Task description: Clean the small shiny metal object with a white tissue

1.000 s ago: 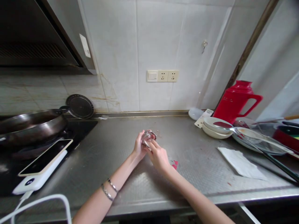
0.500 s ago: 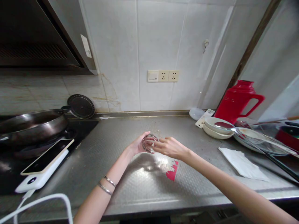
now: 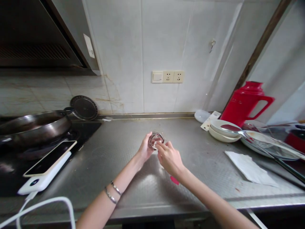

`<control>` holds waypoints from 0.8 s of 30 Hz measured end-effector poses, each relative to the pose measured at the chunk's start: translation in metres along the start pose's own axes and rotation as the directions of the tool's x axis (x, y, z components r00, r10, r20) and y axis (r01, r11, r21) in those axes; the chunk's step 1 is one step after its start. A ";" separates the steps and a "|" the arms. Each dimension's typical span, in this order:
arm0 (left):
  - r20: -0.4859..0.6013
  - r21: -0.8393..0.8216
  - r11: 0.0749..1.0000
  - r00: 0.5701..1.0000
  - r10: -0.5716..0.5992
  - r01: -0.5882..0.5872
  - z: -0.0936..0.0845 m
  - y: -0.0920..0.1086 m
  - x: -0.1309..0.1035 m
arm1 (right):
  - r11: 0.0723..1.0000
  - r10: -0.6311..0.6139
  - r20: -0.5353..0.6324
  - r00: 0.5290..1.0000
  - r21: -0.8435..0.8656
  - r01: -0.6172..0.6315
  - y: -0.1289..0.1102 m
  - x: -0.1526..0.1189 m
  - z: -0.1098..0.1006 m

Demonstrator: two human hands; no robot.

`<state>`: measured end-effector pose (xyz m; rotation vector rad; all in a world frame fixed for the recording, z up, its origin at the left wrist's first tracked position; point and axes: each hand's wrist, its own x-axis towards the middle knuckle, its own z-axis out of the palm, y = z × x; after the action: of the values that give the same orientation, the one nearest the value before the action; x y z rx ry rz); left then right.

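Note:
Over the middle of the steel counter, my left hand [image 3: 144, 149] is wrapped round the side of a clear drinking glass [image 3: 160, 136], its round mouth tilted toward me. My right hand [image 3: 170, 158] is at the near side of the mouth, fingers bent and pressed together on a small white piece that looks like tissue [image 3: 155, 145]. Part of this piece lies within the rim, and the fingers hide the rest. Two silver bracelets circle my left wrist.
A pan [image 3: 35, 128] sits on the stove at left, beside a phone [image 3: 51, 158] on a white power bank [image 3: 45, 175] with a cable. To the right are a folded tissue [image 3: 250, 168], stacked bowls [image 3: 225, 135], a plate with utensils and a red thermos [image 3: 243, 103].
My right hand has turned, with its fingers now pointing up and left into the glass mouth. The glass and both hands have shifted slightly away and right; the view has shifted slightly too.

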<state>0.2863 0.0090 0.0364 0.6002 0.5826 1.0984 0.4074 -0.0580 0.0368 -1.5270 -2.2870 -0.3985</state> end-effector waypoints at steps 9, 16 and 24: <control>-0.037 -0.037 0.995 0.995 0.096 -0.097 -0.009 -0.011 0.007 | 0.936 0.255 -0.098 0.962 0.276 -0.219 -0.034 0.016 0.019; 0.126 0.017 0.999 0.992 0.026 -0.028 -0.014 -0.003 0.006 | 0.993 -0.040 -0.157 0.987 0.101 0.057 -0.001 0.016 0.025; 0.215 0.193 0.958 0.943 -0.255 0.215 -0.033 0.026 0.015 | 0.778 -0.628 -0.082 0.774 -0.080 0.623 0.041 0.021 -0.005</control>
<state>0.2523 0.0369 0.0290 0.7749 0.5245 0.7431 0.4391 -0.0272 0.0525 -0.6800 -2.6650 -0.6903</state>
